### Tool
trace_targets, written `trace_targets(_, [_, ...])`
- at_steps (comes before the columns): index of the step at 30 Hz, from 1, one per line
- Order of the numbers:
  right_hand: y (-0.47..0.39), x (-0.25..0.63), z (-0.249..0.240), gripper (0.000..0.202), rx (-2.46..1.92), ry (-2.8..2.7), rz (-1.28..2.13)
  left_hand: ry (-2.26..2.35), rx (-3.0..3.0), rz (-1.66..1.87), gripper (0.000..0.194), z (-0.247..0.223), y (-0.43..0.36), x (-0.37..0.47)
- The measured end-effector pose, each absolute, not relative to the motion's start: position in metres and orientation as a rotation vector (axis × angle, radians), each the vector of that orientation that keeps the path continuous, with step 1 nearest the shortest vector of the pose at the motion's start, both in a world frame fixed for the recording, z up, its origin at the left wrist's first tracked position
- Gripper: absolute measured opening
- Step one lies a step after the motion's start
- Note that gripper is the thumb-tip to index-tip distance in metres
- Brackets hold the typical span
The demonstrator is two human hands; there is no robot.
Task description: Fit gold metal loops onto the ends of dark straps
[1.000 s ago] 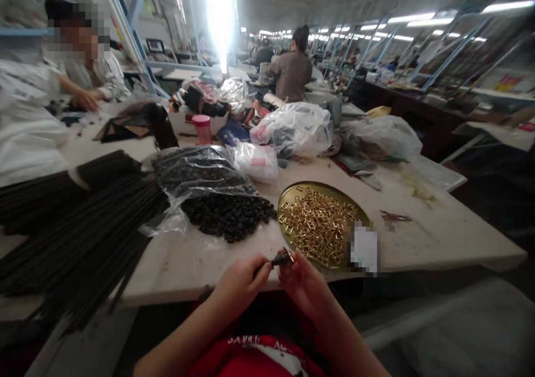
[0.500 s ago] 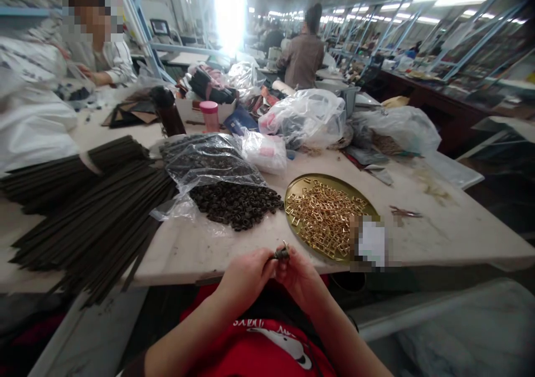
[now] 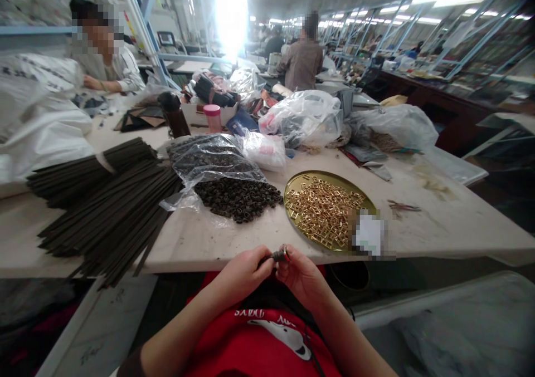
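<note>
Just off the table's front edge, my left hand (image 3: 249, 267) is closed on a small dark strap piece (image 3: 279, 255). My right hand (image 3: 296, 270) pinches the piece's other end, where a bit of metal glints; its exact shape is too small to tell. Beyond my hands, small black loops (image 3: 238, 199) spill from a clear plastic bag (image 3: 217, 157). To their right, a round gold tray (image 3: 288, 186) holds many gold buckles (image 3: 324, 207). A fan of long dark strips (image 3: 112, 210) lies on the left of the table.
A dark bottle (image 3: 173, 115) and a pink-lidded jar (image 3: 213, 118) stand at the back. Plastic bags (image 3: 309, 118) are heaped behind the tray. A small tool (image 3: 403, 206) lies at the right. One person (image 3: 104, 65) sits back left; another (image 3: 304, 59) is farther off.
The camera view has shifted slightly. Both hands stay together at the dark piece, which shows more of its length between them. The person at the left has moved an arm.
</note>
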State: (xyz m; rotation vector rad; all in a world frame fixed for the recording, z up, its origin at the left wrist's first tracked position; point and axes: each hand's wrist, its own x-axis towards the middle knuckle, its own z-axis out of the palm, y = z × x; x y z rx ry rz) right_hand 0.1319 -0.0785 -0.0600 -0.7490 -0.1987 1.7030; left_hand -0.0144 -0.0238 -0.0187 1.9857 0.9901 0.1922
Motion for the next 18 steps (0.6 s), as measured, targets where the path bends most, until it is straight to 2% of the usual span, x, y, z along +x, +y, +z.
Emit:
trace_targets(6, [-0.1,0.13,-0.046,0.019,-0.858,-0.507,1.587,0.821,1.898,0.23,0.028,-0.012,-0.048,-0.017])
trace_targets(18, [-0.125,0.137,-0.04,0.018,-0.902,-0.584,1.565,0.841,1.516,0.294,0.025,-0.01,-0.069,-0.012])
